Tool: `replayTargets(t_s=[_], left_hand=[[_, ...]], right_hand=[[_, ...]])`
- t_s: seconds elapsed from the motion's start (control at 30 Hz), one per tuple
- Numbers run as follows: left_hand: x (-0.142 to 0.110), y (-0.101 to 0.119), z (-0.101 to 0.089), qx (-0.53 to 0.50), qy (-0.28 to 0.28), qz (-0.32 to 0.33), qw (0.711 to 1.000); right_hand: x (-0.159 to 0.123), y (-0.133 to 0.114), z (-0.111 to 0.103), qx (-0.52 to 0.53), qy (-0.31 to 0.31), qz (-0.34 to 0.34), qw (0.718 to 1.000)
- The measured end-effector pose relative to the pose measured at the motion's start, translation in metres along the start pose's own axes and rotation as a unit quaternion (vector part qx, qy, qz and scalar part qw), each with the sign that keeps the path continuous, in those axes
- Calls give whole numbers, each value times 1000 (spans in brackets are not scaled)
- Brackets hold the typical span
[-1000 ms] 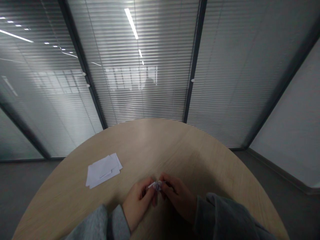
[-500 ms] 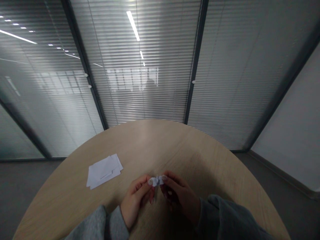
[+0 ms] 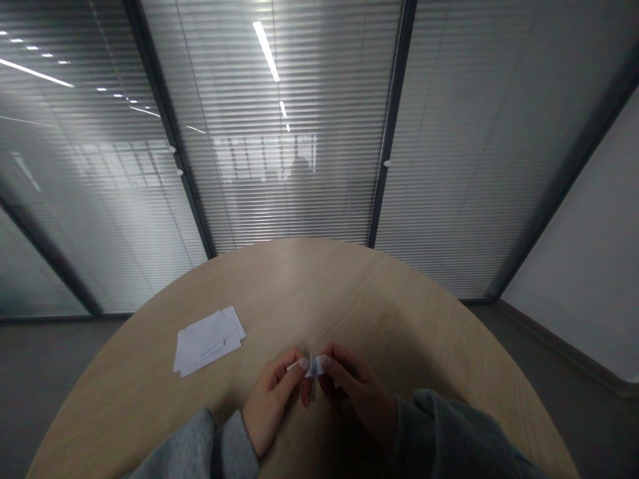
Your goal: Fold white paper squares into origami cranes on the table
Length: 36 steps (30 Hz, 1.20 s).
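Observation:
A small piece of white folded paper [image 3: 314,366], pinched narrow at its middle, is held between my two hands near the table's front. My left hand [image 3: 273,394] grips its left end between thumb and fingertips. On the other end, the thumb and fingers of my right hand [image 3: 360,392] are closed. Most of the paper is covered by the fingers, so its full shape is hidden. To the left of my hands lies a loose stack of white paper sheets [image 3: 207,339], flat and slightly fanned.
Both hands are over a round wooden table [image 3: 319,286], whose curved far edge comes close to a glass partition with blinds [image 3: 299,206]. Dark frame posts [image 3: 387,153] divide the glass. A white wall [image 3: 589,233] stands at the right.
The paper has turned a little in my fingers, showing broader half a second ago and narrower now. My hands shifted slightly. The paper stack stays where it was.

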<state>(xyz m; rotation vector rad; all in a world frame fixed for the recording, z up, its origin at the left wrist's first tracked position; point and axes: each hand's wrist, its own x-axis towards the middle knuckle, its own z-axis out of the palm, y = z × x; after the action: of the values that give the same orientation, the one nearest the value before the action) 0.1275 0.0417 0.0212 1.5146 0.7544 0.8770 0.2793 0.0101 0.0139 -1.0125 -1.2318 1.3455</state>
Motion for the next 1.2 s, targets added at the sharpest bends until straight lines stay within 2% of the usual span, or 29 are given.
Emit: replayTargets(t_s=[0.3, 0.4, 0.53, 0.67, 0.83, 0.97, 1.2], left_hand=[[1, -1, 0, -9, -20, 14, 1000], [0, -2, -1, -51, -22, -17, 998], [0, -3, 0, -158, -30, -87, 983], [-1, 0, 2, -249, -44, -132, 958], [0, 1, 3, -304, -58, -157, 938], [0, -1, 2, -315, -53, -171, 932], [4, -5, 1, -271, -36, -162, 948]], right_hand=[[2, 2, -2, -38, -22, -34, 998], [1, 0, 0, 29, -21, 22, 999], [0, -1, 1, 133, -29, 97, 986], [1, -1, 2, 193, -51, 115, 973], [0, -5, 2, 226, -61, 131, 963], [0, -4, 1, 236, -66, 135, 960], [1, -3, 1, 242, -39, 133, 960]])
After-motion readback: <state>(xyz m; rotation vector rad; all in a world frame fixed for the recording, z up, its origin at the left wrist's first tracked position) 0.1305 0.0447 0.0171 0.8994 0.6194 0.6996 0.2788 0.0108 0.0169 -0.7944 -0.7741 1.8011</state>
